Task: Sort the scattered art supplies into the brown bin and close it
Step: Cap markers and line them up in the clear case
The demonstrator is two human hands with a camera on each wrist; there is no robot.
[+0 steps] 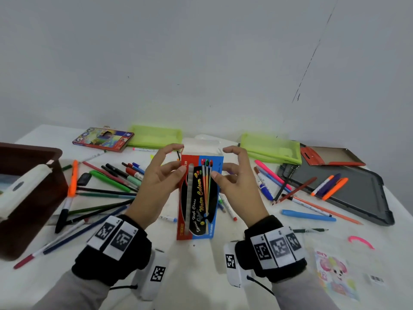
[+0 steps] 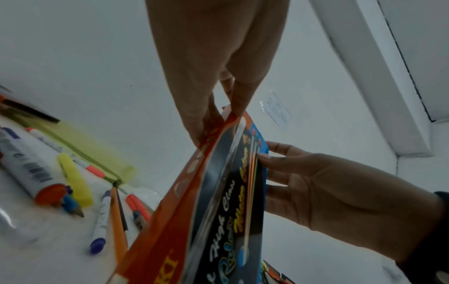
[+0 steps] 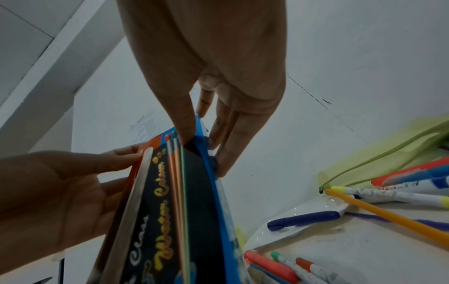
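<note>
Both hands pinching paint box point(image 1: 199, 195) edges above table point(image 1: 201, 265): left hand point(image 1: 154, 186) red side, right hand point(image 1: 237, 189) blue side.

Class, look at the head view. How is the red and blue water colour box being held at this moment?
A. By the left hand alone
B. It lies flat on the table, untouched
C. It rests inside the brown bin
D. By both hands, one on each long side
D: the left hand pinches the red side of the water colour box and the right hand pinches its blue side, lifting it off the table.
</note>
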